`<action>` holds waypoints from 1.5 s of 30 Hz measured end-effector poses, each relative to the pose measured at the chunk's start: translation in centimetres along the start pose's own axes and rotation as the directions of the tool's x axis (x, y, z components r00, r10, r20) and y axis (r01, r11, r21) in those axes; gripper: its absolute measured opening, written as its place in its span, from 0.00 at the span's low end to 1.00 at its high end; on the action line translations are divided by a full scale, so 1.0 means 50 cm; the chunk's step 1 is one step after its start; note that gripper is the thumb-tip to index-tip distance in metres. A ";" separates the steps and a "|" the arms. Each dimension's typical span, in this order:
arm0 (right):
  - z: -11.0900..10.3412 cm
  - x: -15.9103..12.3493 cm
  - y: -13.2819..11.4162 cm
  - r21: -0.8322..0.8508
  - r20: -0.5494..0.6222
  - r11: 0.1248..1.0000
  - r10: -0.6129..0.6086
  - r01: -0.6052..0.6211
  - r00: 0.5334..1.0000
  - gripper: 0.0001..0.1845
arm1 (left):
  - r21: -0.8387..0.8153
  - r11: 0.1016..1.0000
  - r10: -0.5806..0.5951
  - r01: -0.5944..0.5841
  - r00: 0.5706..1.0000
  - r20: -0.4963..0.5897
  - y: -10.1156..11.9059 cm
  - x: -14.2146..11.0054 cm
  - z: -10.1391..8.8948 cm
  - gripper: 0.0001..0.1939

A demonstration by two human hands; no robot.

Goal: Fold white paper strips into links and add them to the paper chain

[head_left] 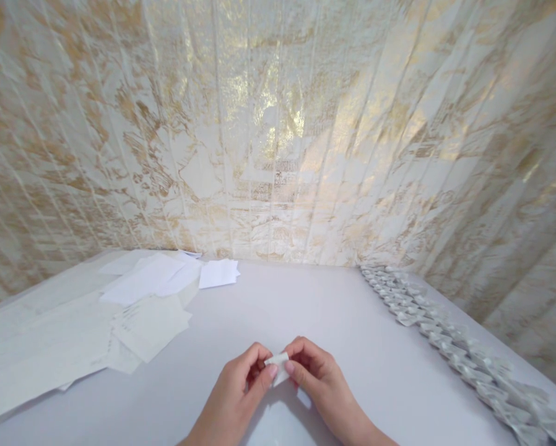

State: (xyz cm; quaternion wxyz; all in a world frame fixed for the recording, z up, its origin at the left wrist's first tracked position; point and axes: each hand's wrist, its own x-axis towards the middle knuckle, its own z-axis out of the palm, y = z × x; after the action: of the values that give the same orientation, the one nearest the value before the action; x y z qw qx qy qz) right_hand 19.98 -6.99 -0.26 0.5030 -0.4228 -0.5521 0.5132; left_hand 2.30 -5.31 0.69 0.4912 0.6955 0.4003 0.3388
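A small folded piece of white paper (278, 365) is held up between both hands, just above the tabletop at the front middle. My left hand (244, 387) pinches its left end, the thumb on the near side. At its right end my right hand (322, 384) pinches it in the same way, thumb toward me. The paper's upper edge is folded over, and a short part hangs below between the thumbs. Fingers cover both its ends.
On the left of the white table (296, 303) lie spread paper sheets (64, 334), with whiter sheets (143, 275) on top. A small stack of paper squares (218, 273) lies at the back. Rows of interlinked folded paper pieces (445, 341) run along the right. A gold-patterned curtain (269, 155) hangs behind.
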 end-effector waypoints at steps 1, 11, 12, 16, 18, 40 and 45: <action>0.000 0.000 0.002 -0.016 -0.009 1.000 0.000 0.000 1.000 0.19 | 0.005 1.000 0.016 -0.016 1.000 0.014 -0.002 0.001 0.000 0.14; 0.004 -0.007 -0.016 -0.324 0.038 0.930 -0.173 0.176 0.984 0.10 | 0.178 0.981 0.077 -0.078 0.997 0.012 -0.013 0.003 -0.002 0.07; 0.004 -0.008 -0.018 -0.352 0.057 0.911 -0.208 0.215 0.976 0.09 | 0.185 0.979 0.084 -0.085 0.996 0.015 -0.015 0.003 -0.003 0.07; 0.004 -0.008 -0.019 -0.338 0.078 0.890 -0.298 0.306 0.951 0.06 | 0.271 0.959 0.098 -0.087 0.995 -0.026 -0.021 0.003 -0.003 0.04; 0.005 -0.011 -0.019 -0.321 0.069 0.885 -0.332 0.336 0.941 0.08 | 0.263 0.960 0.112 -0.091 0.992 -0.065 -0.021 0.001 -0.001 0.08; 0.005 -0.020 -0.018 -0.534 0.135 0.718 -0.449 0.447 0.883 0.11 | -0.260 0.965 -0.036 0.012 0.995 -0.088 -0.021 0.006 0.008 0.07; 0.012 -0.024 -0.019 -0.607 0.170 0.624 -0.503 0.492 0.848 0.09 | -0.097 0.995 0.029 -0.038 0.996 -0.085 -0.012 -0.003 0.010 0.04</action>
State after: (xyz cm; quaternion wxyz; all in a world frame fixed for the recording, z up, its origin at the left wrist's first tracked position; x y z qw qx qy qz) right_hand 19.58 -8.36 0.56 0.4581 -0.4011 -0.7816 0.1355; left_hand 2.51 -5.50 -0.04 0.5019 0.6622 0.3916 0.3952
